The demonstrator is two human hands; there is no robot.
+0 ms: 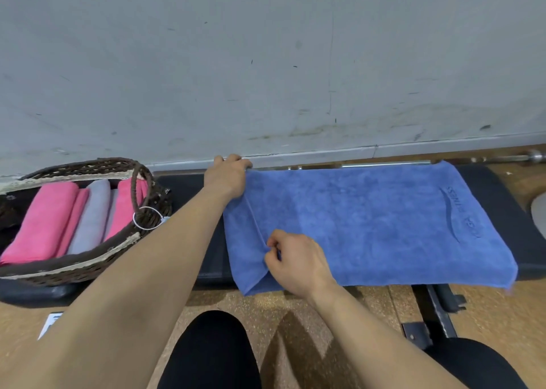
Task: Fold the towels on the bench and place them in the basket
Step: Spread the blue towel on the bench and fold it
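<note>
The knees [212, 350], in black, sit closest, over a brown floor [369, 303], with both bare forearms reaching out over them to the bench [183, 187].

The right hand [295, 261] is at the bench's near edge. Its thumb and forefinger are closed on a small fold of the towel [369, 226] along the cloth's left side, and the other fingers are curled in. The blue towel lies spread flat across the middle of the bench. Its near hem hangs just over the near edge, and its far hem reaches the far edge.

The left hand [227, 178] is at the towel's far left corner. Its fingers are bent down over the cloth at the far edge, and their tips are hidden, so it seems to grip there.

Both hands hold the left side, so this looks like the start of a fold. The next move likely calls for lifting that side evenly, carrying it right to meet the opposite hem and squaring the corners.

The basket [74, 270] stands on the bench's left end, apart from the towel. It already holds pink towels [41, 223] and a grey towel [91, 217] side by side. A steel bar [384, 164] lies past the far edge, at the foot of a scuffed wall [266, 63].
</note>
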